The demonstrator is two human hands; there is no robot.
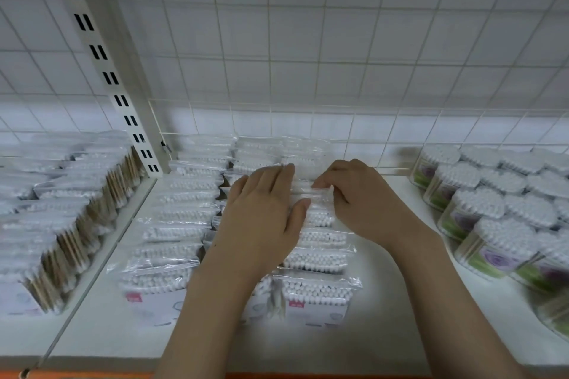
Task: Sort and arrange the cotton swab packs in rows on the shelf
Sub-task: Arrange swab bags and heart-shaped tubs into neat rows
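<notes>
At the near edge we note the flat white shelf [385, 341]. On it stand three rows of clear, crinkled plastic cotton swab packs [172, 234], upright one behind another, white swab tips uppermost; the front packs show white card labels with a small red mark. Over the middle row our left hand [261, 218] lies flat, fingers straight and together, pressing on the pack tops. Just beside it, our right hand [360, 203] pinches the clear top edge of one pack [311, 191] in the right row between thumb and curled fingers. Right of these sit round clear tubs of swabs with green and purple labels [492, 224]. Left, on the neighbouring shelf, are packs of wooden-stemmed swabs [61, 224]. Behind rises a white wire grid panel [308, 55].
</notes>
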